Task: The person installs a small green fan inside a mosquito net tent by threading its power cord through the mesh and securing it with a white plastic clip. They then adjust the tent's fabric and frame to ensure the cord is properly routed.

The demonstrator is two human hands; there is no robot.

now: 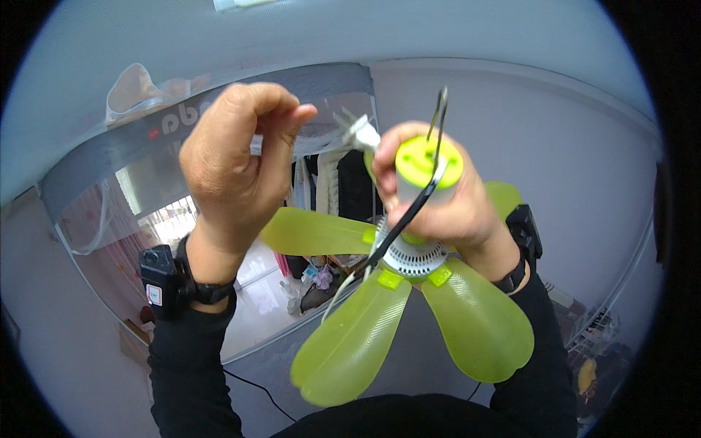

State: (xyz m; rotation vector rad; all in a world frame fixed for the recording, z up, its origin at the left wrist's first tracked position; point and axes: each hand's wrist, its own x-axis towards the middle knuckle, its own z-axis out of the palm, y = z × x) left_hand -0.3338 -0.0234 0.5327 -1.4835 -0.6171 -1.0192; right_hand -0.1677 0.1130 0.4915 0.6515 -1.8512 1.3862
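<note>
- I see my right hand [438, 193] wrapped tight around the small ceiling fan [416, 248], gripping its white motor body just below the lime-green cap [423, 162].
- My left hand [237, 157] is pinched shut on the white plug [361, 133], just beside the cap.
- 4 glossy, translucent green blades [350, 350] splay out below, rounded at the tips; open room lies beneath them.
- A thin metal hook [440, 109] rises above the cap, and a black cord [401, 223] crosses the ribbed housing.
</note>
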